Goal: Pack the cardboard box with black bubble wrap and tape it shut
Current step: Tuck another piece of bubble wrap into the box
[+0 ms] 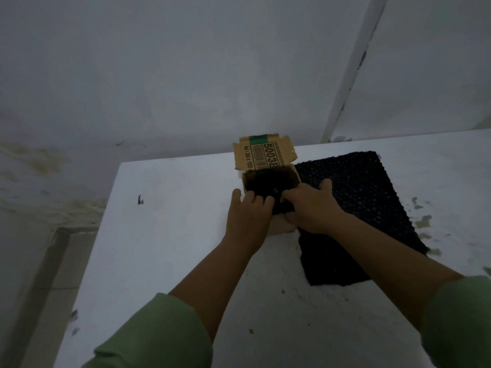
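Note:
A small cardboard box point(283, 226) stands on the white table point(170, 235), its lid flap point(264, 154) raised at the back with a barcode and green tape on it. Black bubble wrap point(268, 185) fills the box's inside. My left hand point(248, 216) rests on the box's near left rim with its fingers curled onto the wrap. My right hand point(313, 207) grips the wrap at the near right rim, thumb on the box's front. A flat sheet of black bubble wrap point(356, 208) lies right of the box, partly under my right forearm.
The table meets a white wall at the back, and a white post point(348, 70) rises at the back right. Dark scuffs point(422, 221) mark the table's right side. The table's left edge drops to a grey floor point(39, 261).

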